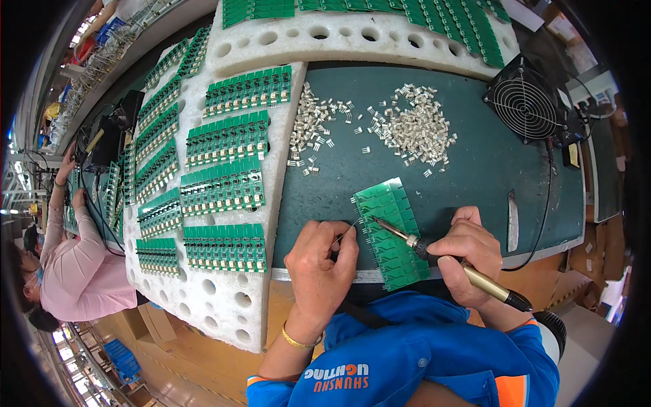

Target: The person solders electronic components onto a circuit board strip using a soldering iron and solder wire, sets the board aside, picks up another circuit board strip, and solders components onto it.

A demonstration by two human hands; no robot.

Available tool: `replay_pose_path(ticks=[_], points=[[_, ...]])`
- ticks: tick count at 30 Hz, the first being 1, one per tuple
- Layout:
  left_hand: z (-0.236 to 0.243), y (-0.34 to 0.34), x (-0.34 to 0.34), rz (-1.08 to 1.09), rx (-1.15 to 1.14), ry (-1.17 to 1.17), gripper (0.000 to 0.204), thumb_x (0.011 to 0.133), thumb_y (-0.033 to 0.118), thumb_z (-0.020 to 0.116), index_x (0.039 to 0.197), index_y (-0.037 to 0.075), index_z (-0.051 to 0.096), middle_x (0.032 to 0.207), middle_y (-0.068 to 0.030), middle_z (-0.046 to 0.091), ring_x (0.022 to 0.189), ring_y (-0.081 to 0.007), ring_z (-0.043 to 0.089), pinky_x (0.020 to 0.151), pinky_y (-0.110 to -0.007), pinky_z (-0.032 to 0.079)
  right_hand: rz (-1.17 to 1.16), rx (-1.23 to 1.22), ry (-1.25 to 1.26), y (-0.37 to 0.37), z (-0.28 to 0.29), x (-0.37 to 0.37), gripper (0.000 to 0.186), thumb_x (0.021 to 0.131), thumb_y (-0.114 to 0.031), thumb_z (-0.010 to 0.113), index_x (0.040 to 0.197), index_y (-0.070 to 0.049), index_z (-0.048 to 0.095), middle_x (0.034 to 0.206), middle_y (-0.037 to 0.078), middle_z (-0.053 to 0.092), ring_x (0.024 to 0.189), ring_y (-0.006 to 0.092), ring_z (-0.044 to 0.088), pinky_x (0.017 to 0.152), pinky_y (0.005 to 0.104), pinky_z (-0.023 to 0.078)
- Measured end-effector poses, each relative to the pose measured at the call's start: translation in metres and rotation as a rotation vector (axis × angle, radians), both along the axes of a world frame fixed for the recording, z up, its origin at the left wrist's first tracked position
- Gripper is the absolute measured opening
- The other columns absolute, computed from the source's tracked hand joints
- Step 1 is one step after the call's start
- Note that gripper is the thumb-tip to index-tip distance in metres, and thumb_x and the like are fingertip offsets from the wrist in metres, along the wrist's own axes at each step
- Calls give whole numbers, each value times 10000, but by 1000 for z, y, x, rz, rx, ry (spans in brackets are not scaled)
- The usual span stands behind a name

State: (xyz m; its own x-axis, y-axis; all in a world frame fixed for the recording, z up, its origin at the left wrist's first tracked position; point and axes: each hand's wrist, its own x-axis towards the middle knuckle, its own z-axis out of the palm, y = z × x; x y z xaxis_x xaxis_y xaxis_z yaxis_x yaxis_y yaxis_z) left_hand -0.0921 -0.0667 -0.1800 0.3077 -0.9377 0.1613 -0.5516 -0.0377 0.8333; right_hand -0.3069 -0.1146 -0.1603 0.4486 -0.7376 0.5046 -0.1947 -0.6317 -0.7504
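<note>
A green circuit board panel lies at the near edge of the table, tilted, with rows of pins along its left side. My right hand grips a soldering iron, its tip resting at or just over the panel's upper left part. Pinched in my left hand is a thin solder wire, whose end reaches toward the iron's tip. Whether the wire touches the tip is too fine to tell. Beyond the panel lie two heaps of small white connectors with metal pins.
White foam trays at the left and back bear rows of green boards. A black fan stands at the back right, its cable running down the table's right side. A flat metal strip lies nearby. Another person works at the far left.
</note>
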Motion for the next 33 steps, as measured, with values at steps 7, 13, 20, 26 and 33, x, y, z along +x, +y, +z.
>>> replay_pose_path(ticks=[7,13,20,26,33], points=[[0,-1,0,14,-5,-22,61,782,-8,715,779,24,664,626,-72,541,496,-163,500,467,-312,393,-13,16,16,-1,-1,4,99,836,-121,680,900,-46,671,670,45,609,529,197,494,681,371,386],[-3,-1,0,24,-33,15,44,784,-43,703,802,-27,665,649,-50,530,522,-90,411,487,-264,332,-19,12,28,-2,-4,9,112,836,-134,689,893,-40,669,665,47,606,520,198,493,680,369,388],[-4,-1,1,26,-39,16,49,778,-44,705,797,-26,664,639,-49,526,518,-94,410,482,-267,329,-29,9,18,-3,-6,12,123,835,-145,696,889,-37,670,663,49,610,517,199,494,668,362,383],[-5,-2,1,19,-45,-9,60,777,-27,709,777,5,658,624,-54,519,504,-131,444,474,-296,353,-20,5,27,-5,-6,11,124,837,-144,694,892,-36,669,663,49,612,518,200,496,664,363,381],[-3,-2,1,18,-44,15,54,780,-41,703,791,-15,658,633,-38,513,529,-93,411,484,-263,327,-22,2,45,-3,1,3,115,846,-138,677,900,-37,666,663,54,604,524,210,490,673,373,387]])
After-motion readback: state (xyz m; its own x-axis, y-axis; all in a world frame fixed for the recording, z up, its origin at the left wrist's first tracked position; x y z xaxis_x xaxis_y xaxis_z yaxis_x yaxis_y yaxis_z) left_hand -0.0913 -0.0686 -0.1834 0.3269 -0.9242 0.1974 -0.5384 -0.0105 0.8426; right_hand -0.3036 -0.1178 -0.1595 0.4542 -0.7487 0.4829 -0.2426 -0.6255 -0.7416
